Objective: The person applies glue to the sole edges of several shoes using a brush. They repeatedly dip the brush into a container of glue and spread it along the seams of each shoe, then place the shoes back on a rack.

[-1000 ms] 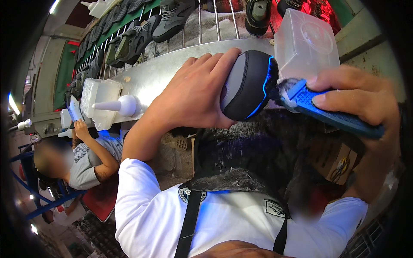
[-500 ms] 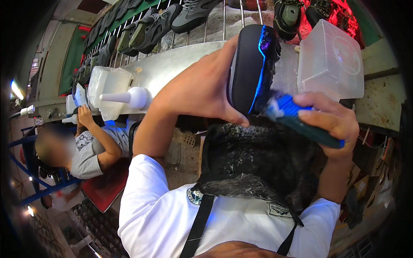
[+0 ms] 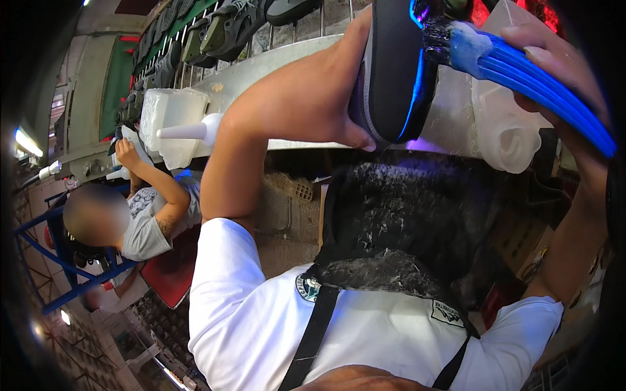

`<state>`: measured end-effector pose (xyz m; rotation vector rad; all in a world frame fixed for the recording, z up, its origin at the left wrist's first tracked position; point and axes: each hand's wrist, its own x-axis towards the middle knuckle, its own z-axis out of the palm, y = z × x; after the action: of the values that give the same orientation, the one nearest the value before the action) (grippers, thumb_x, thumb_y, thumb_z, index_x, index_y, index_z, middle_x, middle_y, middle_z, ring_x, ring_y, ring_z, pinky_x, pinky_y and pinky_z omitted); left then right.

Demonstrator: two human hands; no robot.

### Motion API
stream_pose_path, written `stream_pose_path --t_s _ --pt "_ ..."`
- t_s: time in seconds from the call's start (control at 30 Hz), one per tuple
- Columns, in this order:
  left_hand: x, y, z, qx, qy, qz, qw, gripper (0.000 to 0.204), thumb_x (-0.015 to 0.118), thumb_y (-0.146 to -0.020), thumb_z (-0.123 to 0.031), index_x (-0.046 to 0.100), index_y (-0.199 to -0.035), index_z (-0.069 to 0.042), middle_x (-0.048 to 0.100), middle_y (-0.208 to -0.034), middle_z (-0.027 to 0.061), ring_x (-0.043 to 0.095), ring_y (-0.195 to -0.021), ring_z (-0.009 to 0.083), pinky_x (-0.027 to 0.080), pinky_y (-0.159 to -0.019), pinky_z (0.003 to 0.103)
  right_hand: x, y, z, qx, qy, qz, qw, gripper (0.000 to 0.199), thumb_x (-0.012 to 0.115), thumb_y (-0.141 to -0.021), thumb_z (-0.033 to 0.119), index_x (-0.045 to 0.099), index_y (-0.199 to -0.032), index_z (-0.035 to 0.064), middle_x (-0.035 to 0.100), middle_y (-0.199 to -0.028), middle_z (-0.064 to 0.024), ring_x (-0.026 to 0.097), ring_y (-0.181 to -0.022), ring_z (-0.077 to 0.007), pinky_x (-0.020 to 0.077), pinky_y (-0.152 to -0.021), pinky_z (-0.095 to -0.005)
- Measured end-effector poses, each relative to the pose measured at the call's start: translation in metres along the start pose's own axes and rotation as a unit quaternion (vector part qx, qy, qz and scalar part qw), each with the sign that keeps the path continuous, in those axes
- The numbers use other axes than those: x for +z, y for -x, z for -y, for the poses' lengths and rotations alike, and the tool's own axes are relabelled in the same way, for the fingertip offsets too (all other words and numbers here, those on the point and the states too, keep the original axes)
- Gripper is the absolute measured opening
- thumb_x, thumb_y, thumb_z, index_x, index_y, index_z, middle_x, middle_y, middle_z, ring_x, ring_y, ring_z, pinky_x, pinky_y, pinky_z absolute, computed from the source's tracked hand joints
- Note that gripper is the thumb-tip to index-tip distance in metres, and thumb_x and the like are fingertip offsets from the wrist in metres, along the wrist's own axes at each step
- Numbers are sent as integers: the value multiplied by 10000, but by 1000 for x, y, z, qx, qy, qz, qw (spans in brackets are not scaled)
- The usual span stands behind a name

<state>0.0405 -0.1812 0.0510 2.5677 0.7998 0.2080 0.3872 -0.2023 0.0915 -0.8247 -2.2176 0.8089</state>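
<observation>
My left hand (image 3: 306, 98) is wrapped round a dark grey shoe (image 3: 394, 85), held up over the bench edge with its top cut off by the frame. A thin line glows blue along the shoe's right edge. In my right hand (image 3: 564, 72) is a blue-handled brush (image 3: 528, 78), fingers closed on the handle. Pale residue coats the handle's bristle end, and the dark bristles meet the shoe's right side. A black apron (image 3: 404, 215), marked with whitish smears, hangs below the shoe.
Behind the metal bench (image 3: 293, 62), a rack holds several shoes (image 3: 235, 32). On the left stand a white nozzle bottle (image 3: 195, 130) and a translucent container (image 3: 169, 117); another translucent container (image 3: 508, 130) is at right. A co-worker (image 3: 156, 228) sits at far left, hands raised.
My right hand has carried the brush up and to the right, from the shoe's lower edge to higher on its right side. The shoe sits slightly higher in view, still in my left hand.
</observation>
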Motion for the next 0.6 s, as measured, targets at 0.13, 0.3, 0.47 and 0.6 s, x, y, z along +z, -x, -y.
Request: stream_pose_path --t_s 0.13,0.3,0.47,0.6 --pt "1 -4 -1 -23 8 -28 999 1086 995 -524 -169 432 -1437 -4 551 -1358 198 593 -1230 374 498 -1020 415 5 4 -3 -27 33 34 998 495 681 -856 38 594 -1338 -35 645 -1287 -262 680 -1084 -322 547 -942 -409" --pt "-5 -17 3 7 118 -2 993 1352 904 -693 -201 -101 -1566 40 565 -1322 281 614 -1167 374 497 -1012 386 13 10 -6 -43 52 54 996 466 668 -874 31 598 -1329 -39 636 -1296 -273 663 -1123 -340 534 -970 -416" --pt "-3 -21 13 35 111 -28 993 1374 939 -665 -235 -61 -1566 41 564 -1328 273 618 -1174 350 495 -1016 384 22 14 -7 -53 57 59 995 437 654 -891 24 603 -1320 -43 626 -1305 -285 647 -1162 -358 521 -998 -423" --pt "-2 -21 15 -5 109 -20 994 1369 951 -630 -226 -15 -1563 41 587 -1292 270 620 -1167 330 494 -1019 381 30 17 -10 -60 59 59 995 414 643 -906 19 606 -1312 -47 618 -1312 -294 634 -1194 -373 511 -1021 -429"
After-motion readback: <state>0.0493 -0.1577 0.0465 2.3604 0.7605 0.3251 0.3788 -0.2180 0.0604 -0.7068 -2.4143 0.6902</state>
